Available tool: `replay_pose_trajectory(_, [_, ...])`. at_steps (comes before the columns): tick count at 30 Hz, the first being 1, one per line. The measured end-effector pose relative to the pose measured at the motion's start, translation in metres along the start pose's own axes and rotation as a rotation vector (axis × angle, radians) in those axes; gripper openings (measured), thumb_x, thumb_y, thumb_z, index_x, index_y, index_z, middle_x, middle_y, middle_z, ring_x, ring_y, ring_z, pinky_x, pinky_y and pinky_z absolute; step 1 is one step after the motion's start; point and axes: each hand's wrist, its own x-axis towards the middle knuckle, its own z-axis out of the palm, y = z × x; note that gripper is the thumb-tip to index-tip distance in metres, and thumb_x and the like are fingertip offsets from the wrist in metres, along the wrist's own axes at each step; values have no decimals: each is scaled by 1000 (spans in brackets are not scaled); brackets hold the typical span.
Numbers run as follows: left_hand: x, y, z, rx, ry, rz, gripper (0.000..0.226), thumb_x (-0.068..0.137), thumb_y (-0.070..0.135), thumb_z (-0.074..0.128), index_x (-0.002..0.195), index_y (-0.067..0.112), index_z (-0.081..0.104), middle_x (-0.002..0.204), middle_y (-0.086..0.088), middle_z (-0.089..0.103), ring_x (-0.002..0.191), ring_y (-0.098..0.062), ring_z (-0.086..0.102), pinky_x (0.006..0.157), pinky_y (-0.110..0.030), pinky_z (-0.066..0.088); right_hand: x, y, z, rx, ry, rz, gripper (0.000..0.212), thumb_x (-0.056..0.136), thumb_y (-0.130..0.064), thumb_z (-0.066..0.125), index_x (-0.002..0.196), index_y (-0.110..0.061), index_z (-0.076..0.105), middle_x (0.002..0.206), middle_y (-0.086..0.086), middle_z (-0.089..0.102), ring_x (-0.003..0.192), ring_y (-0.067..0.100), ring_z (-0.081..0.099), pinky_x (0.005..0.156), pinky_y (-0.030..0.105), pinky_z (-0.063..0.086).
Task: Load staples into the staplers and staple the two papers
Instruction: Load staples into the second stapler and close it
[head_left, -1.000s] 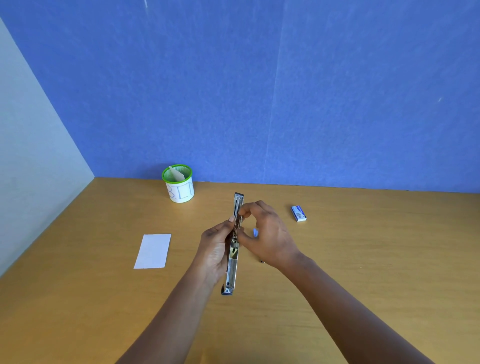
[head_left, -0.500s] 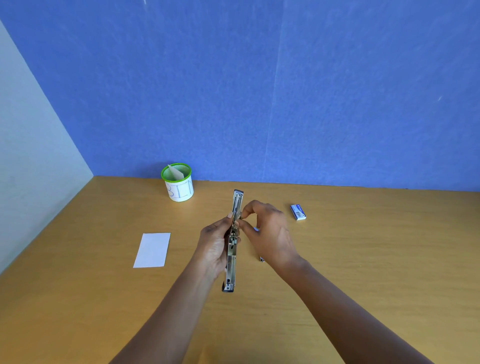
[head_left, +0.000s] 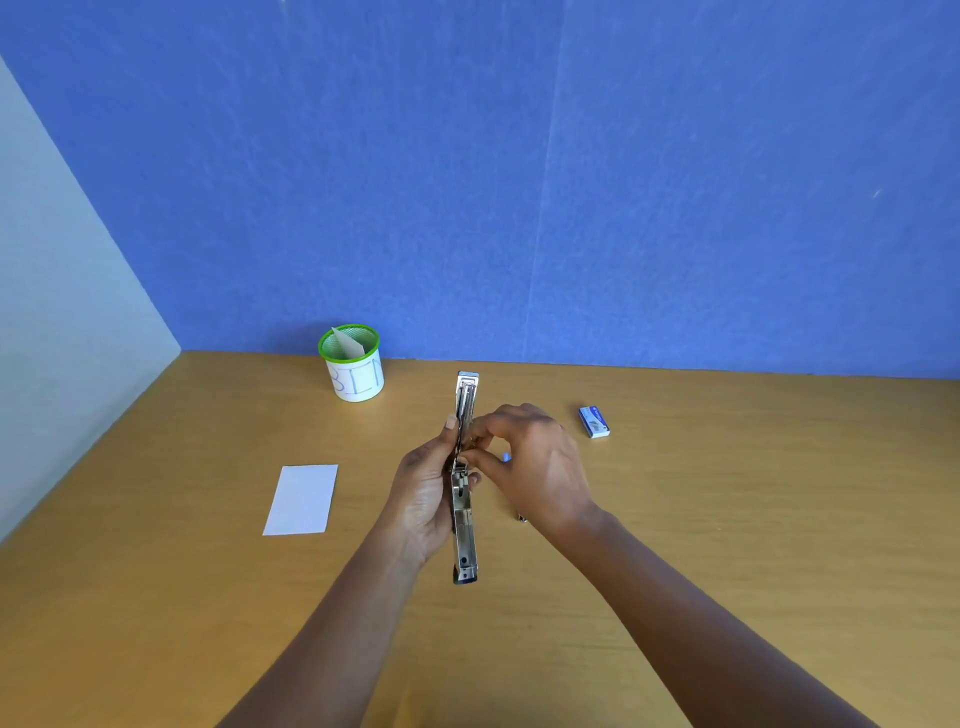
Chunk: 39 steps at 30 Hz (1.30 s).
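A long metal stapler (head_left: 464, 525), swung fully open into one straight line, is held above the wooden table (head_left: 727, 519). My left hand (head_left: 426, 493) grips its middle from the left side. My right hand (head_left: 530, 462) pinches at the magazine channel near the hinge; whether a staple strip sits between its fingertips is hidden. A white paper (head_left: 302, 500) lies flat to the left. A small blue staple box (head_left: 594, 421) lies to the right.
A white cup with a green rim (head_left: 353, 364), marked BIN and holding a paper scrap, stands near the blue back wall. A small blue object (head_left: 506, 457) and a metal bit (head_left: 521, 517) peek out from behind my right hand.
Both hands and the stapler have stayed almost in place. My right fingertips have shifted slightly along the stapler's channel near the hinge.
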Motion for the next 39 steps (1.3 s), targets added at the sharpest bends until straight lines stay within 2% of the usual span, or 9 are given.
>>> replay_pose_trajectory(5, [4,2,1,8,-1,1,30,80,34,58,63,16,75,62,5,65,57,-5,56,65,-24,37,-1,-3,1,-78,32,-40,6,80,-28,68,84,-24,70,82,-10,66,85,10,52,62,19,28])
replay_pose_trajectory(10, [6,-1,2,-104,96,-23,38,89,25,55,58,12,72,55,4,63,48,-4,58,51,-15,46,-3,-7,3,-168,48,-85,6,80,-29,67,82,-24,71,78,-8,67,84,11,53,60,19,31])
replay_pose_trajectory(13, [8,1,2,-184,125,-69,30,91,29,55,71,9,66,60,1,62,53,-10,59,57,-20,50,-10,-16,5,-227,98,-136,8,68,-21,75,64,-18,68,64,-7,64,70,16,59,47,20,41])
replay_pose_trajectory(17, [9,0,4,-204,98,-140,33,90,37,53,70,13,63,62,2,52,53,-10,49,62,-22,37,-16,-25,8,-274,198,-218,21,50,-15,81,50,-19,61,54,-8,57,55,14,57,33,15,33])
replay_pose_trajectory(23, [7,-1,2,-213,94,-110,32,91,35,52,72,12,63,62,2,56,52,-9,52,63,-22,38,-16,-16,11,-209,225,-296,16,59,-16,80,60,-19,65,60,-7,60,59,16,58,37,18,39])
replay_pose_trajectory(25, [7,-1,0,-171,130,-93,31,89,34,55,69,12,65,57,3,59,44,-8,53,53,-20,43,-15,-10,7,-150,173,-301,9,69,-27,75,68,-20,70,65,-7,62,65,16,58,48,19,42])
replay_pose_trajectory(28, [7,-2,0,-171,145,-74,36,89,31,56,62,13,70,53,3,58,41,-6,53,43,-17,44,-14,-6,2,141,43,-114,18,79,-35,63,80,-19,71,75,-10,62,74,11,54,61,20,43])
replay_pose_trajectory(34, [12,-4,-4,-108,162,-108,35,90,31,55,69,8,70,53,3,53,35,-2,43,35,-15,37,4,0,-5,670,57,498,34,87,6,38,70,-21,50,76,-2,54,65,6,48,53,9,38])
replay_pose_trajectory(39, [14,-6,-9,32,122,-153,33,90,35,53,83,5,66,45,5,55,33,-3,42,35,-16,36,6,4,-9,1002,-11,710,15,91,9,45,97,0,55,101,14,58,97,19,63,85,21,52])
